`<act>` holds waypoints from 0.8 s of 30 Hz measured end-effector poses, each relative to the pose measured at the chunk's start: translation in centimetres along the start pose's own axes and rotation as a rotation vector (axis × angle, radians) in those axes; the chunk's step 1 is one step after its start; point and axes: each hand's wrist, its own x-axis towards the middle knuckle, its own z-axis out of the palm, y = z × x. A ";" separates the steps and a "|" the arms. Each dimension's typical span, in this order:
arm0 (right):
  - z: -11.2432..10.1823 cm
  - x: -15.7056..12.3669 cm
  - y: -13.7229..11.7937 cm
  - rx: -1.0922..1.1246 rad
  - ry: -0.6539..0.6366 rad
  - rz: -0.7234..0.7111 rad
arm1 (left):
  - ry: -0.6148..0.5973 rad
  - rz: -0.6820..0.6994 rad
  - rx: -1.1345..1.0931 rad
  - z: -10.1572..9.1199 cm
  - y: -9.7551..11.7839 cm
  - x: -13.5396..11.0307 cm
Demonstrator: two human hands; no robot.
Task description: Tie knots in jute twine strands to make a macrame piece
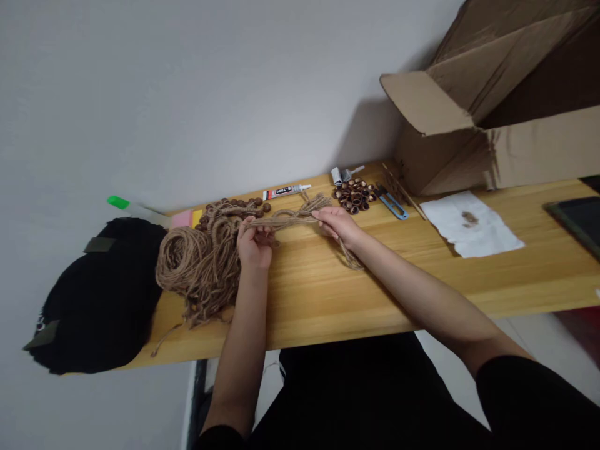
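Note:
Strands of brown twine (293, 220) stretch between my two hands above the table. My left hand (255, 245) is closed round one end of them, beside a big heap of twine. My right hand (338, 224) pinches the strands at the other end, and a loose tail hangs below it onto the wood. In the heap lie a wound ball of twine (182, 257) and tangled cords (218, 275). Round brown beads (266, 207) rest along the heap's back edge. Behind my right hand is a pile of small brown shell-like caps (354, 195).
A black bag (103, 300) sits at the left end of the wooden table (319, 306). Along the back lie a glue tube (285, 191) and blue thread snips (392, 205). A stained white tissue (473, 228), an open cardboard box (435, 150) and a dark tablet-like object (579, 219) are at right.

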 end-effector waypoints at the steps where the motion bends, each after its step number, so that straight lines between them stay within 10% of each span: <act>1: 0.0 0.0 0.0 -0.004 0.001 0.002 | 0.000 0.003 -0.009 0.0 0.0 0.1; 24: 0.1 -0.2 -0.2 0.006 -0.014 0.010 | -0.014 -0.119 -0.197 0.4 0.3 -0.7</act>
